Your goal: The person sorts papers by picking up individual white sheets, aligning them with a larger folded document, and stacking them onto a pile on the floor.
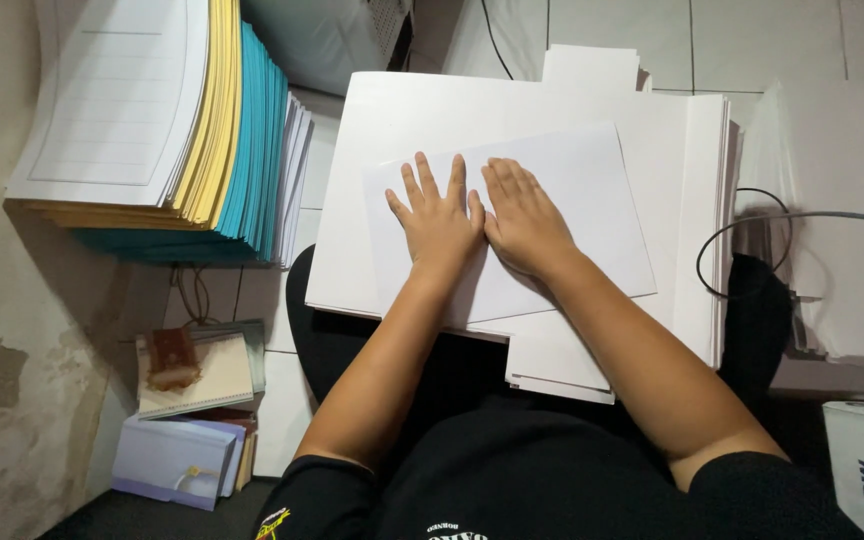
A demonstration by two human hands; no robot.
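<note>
Black shirt nearest. Left hand and right hand side by side, flat, fingers spread, pressing white sheet atop white card stack on lap; nothing gripped. Coloured paper pile left.

Paper stack cut off at top edge

A white paper sheet lies flat, slightly askew, atop a white stack.

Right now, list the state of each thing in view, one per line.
Left hand: flat, fingers spread, pressing the white sheet.
Right hand: flat on the same sheet.
White sheet: lying tilted on the white stack.
White stack: flat.
Coloured paper pile: stacked, fanned.
</note>
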